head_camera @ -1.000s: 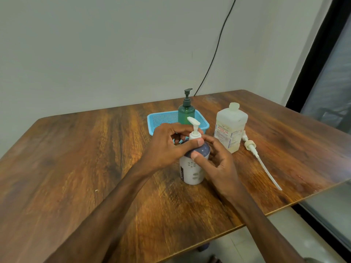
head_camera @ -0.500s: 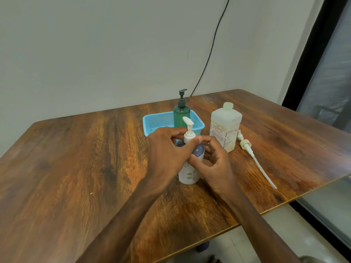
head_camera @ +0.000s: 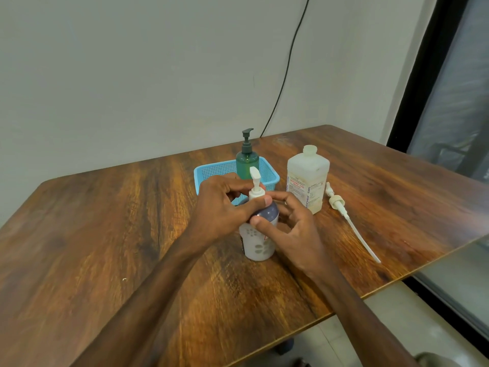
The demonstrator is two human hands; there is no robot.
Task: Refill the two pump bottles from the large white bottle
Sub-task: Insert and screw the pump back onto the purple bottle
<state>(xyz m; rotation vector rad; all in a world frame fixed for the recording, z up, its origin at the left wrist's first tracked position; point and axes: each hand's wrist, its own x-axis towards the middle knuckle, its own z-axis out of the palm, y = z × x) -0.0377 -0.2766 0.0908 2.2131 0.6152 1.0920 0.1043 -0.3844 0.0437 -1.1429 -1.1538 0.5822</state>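
Note:
A white pump bottle (head_camera: 258, 243) with a grey shoulder stands upright on the wooden table (head_camera: 105, 234), its white pump head on top. My left hand (head_camera: 225, 207) grips the pump collar from the left. My right hand (head_camera: 288, 229) holds the bottle's shoulder from the right, thumb on its front. Behind them a green pump bottle (head_camera: 247, 161) stands in a blue basket (head_camera: 211, 172). The large white bottle (head_camera: 308, 181) stands uncapped to the right, apart from both hands.
A loose white pump with a long dip tube (head_camera: 349, 218) lies on the table right of the large bottle. A black cable (head_camera: 285, 75) hangs down the wall. The table's right edge meets a dark window frame (head_camera: 423, 75).
Both hands stay on the white pump bottle. My left fingers have shifted around the pump collar, and the pump head now points away from me more squarely.

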